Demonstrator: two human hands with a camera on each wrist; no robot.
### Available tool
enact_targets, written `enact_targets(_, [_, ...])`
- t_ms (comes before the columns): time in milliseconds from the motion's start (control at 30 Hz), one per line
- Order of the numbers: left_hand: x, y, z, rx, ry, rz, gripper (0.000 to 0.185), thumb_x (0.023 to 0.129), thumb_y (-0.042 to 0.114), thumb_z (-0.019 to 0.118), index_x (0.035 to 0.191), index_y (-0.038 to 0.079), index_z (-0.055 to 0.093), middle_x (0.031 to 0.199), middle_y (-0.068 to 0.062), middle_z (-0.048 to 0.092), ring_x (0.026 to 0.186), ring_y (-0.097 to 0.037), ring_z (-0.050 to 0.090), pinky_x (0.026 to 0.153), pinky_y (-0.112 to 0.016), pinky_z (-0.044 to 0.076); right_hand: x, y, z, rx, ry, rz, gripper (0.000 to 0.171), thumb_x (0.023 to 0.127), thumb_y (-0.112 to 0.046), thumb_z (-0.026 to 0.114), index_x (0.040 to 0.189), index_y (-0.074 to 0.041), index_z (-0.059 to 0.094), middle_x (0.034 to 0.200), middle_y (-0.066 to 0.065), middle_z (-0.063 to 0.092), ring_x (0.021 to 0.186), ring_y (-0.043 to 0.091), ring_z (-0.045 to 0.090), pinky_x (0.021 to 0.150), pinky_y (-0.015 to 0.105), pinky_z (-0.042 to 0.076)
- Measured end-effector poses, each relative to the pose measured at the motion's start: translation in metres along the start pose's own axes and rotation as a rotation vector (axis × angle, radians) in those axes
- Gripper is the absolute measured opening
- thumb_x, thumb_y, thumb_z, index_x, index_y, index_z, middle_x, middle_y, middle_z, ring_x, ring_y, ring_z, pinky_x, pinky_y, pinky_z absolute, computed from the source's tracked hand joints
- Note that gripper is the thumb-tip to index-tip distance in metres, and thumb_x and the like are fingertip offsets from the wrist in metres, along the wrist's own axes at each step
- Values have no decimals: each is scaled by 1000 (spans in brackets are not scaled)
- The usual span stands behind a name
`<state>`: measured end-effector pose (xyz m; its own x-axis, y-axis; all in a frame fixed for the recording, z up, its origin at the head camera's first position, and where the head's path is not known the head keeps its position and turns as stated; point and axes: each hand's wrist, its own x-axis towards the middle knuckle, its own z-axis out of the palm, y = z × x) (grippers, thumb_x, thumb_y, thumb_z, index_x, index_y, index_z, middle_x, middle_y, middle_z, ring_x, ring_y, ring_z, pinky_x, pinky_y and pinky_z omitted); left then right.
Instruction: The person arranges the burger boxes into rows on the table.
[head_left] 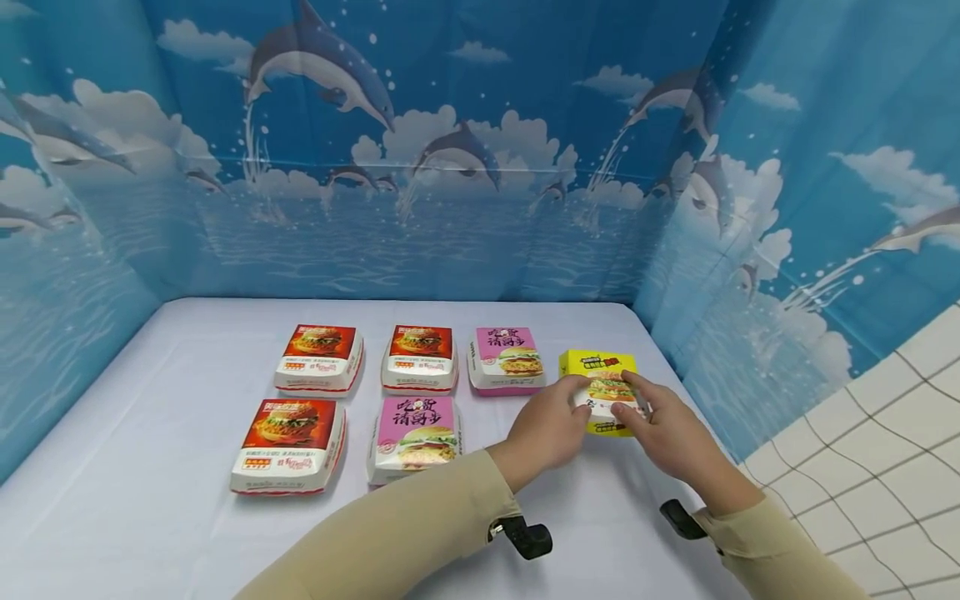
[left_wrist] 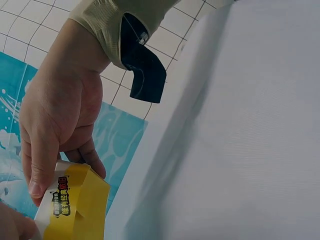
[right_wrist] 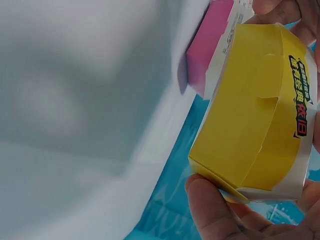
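Note:
A yellow-and-white burger box (head_left: 609, 388) with a printed burger stands at the right of the table, between my two hands. My left hand (head_left: 546, 422) holds its left side, while my right hand (head_left: 670, 432) grips the opposite side. In the left wrist view the right hand (left_wrist: 60, 110) has its thumb and fingers around one end of the burger box (left_wrist: 82, 210). The right wrist view shows the box's yellow side (right_wrist: 240, 105) close up. Whether its base touches the table cannot be told.
Left of my hands, on the white-covered table (head_left: 142, 417), sit two pink burger boxes (head_left: 506, 360) (head_left: 416, 433) and three red-and-white burger boxes (head_left: 318, 360) (head_left: 420, 360) (head_left: 288, 446), in two rows. A blue dolphin-print curtain (head_left: 465, 233) surrounds the back and sides.

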<state>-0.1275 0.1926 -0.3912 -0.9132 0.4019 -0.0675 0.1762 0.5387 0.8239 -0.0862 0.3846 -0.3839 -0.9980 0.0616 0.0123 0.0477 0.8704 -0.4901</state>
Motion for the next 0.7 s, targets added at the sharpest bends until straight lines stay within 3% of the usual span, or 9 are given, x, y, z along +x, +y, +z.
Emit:
enact_targets(433, [-22, -10, -15, -8, -14, 35, 47, 106, 37, 63, 152, 38, 53, 153, 9, 57, 109, -10, 58, 88, -29, 53, -10, -12, 5, -14, 7, -45, 73, 105, -45, 63, 161, -5, 39, 149, 35, 49, 106, 34, 57, 80, 39, 51])
enact_targets(700, [-33, -18, -25, -13, -13, 28, 48, 106, 35, 63, 153, 36, 53, 152, 2, 58, 99, -12, 58, 73, -27, 50, -12, -22, 10, 5, -26, -39, 74, 104, -47, 64, 162, -6, 39, 148, 34, 49, 98, 28, 59, 74, 33, 50])
